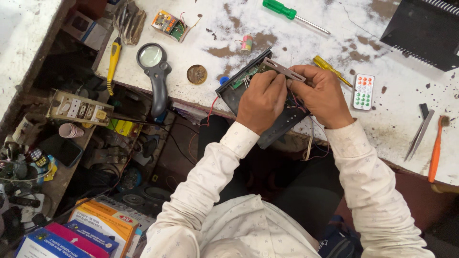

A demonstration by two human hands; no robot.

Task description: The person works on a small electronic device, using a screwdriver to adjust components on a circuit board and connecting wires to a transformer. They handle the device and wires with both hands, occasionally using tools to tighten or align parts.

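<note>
Both hands pinch a metal bracket (283, 69) over the black panel (260, 102): left hand (262, 101) steadies, right hand (322, 95) should align squarely

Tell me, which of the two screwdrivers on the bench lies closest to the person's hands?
The yellow-handled screwdriver, lying just beyond the right hand. The green-handled screwdriver lies farther off, near the bench's far edge.
</note>
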